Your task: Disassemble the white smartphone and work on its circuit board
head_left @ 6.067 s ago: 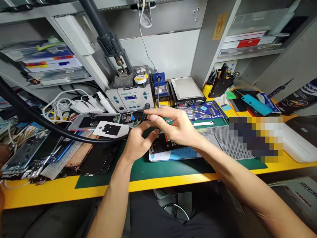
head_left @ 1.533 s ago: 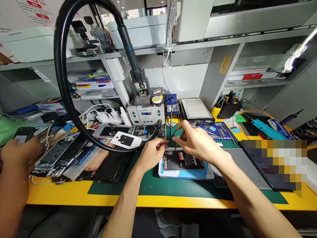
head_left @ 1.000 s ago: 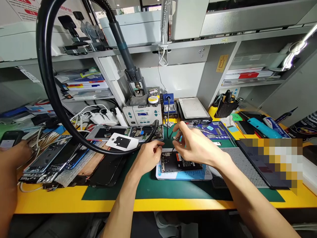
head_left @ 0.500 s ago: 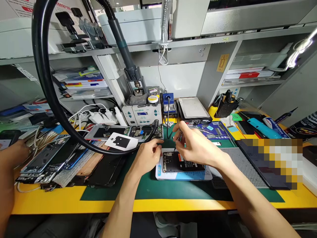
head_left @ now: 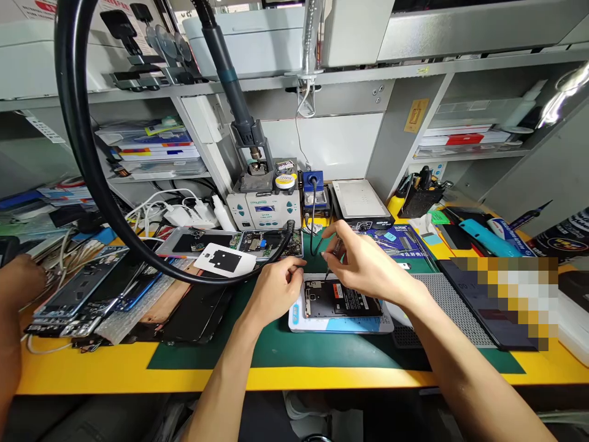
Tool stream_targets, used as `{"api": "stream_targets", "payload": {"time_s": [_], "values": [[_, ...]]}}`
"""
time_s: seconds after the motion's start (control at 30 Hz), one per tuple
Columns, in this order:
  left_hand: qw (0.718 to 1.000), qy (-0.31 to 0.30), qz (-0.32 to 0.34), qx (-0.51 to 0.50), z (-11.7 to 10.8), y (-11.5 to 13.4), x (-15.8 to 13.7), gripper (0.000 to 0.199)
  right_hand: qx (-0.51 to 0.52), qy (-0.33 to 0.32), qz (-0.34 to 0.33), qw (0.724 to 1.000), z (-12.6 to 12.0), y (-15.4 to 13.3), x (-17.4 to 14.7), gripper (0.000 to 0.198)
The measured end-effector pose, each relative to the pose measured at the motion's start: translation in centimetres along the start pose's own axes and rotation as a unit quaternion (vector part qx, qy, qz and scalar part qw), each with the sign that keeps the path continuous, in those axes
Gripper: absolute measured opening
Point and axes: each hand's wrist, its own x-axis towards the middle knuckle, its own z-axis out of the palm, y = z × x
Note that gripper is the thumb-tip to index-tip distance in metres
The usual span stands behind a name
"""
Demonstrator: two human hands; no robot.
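An opened phone [head_left: 335, 301] lies on a blue and white tray [head_left: 299, 324], its black battery and upper board cover exposed. My right hand [head_left: 363, 261] is above its far edge, closed in a pinch around a slim screwdriver [head_left: 327, 274]. The shaft points down to the phone's far edge; fingers cover most of the handle. At the phone's left end, my left hand [head_left: 276, 288] has its fingers curled together, thumb near the phone's upper left corner. What those fingertips hold, if anything, is hidden.
A green mat [head_left: 271, 353] covers the yellow desk. A thick black hose [head_left: 73, 123] loops over the left side. Stacked phone parts [head_left: 87, 282] and another person's hand [head_left: 23, 276] are at left. A rework station [head_left: 264, 209] stands behind, a perforated pad [head_left: 442, 307] at right.
Both hands keep nearly the same pose at the phone, the screwdriver still at its far edge. The other person's hand at left has shifted slightly left. The view has moved a little.
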Motion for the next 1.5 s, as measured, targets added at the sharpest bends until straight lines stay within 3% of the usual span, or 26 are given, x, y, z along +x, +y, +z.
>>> {"api": "stream_targets", "payload": {"time_s": [0.8, 1.03, 1.13, 1.2, 1.33, 1.5], "values": [[0.999, 0.012, 0.02, 0.025, 0.1, 0.3, 0.1, 0.021, 0.046, 0.039, 0.065, 0.996, -0.2, 1.2, 0.7, 0.037], [0.997, 0.004, 0.075, 0.029, 1.0, 1.1, 0.1, 0.015, 0.088, 0.077, 0.085, 0.99, 0.0, 1.7, 0.7, 0.037], [0.994, 0.014, 0.094, 0.047, 1.5, 1.4, 0.3, 0.008, 0.122, 0.083, 0.092, 0.985, 0.4, 1.9, 0.9, 0.038], [0.993, 0.022, 0.098, 0.054, 1.6, 1.3, 0.4, 0.015, 0.158, 0.09, 0.098, 0.978, 0.5, 2.1, 1.0, 0.038], [0.991, 0.059, 0.091, 0.072, 1.1, 0.4, 0.6, 0.019, 0.236, 0.153, 0.123, 0.952, -0.1, 2.9, 1.5, 0.039], [0.988, 0.088, 0.067, 0.107, 0.5, -0.9, 1.0, 0.02, 0.232, 0.19, 0.165, 0.94, -1.1, 4.7, 2.0, 0.042]]}}
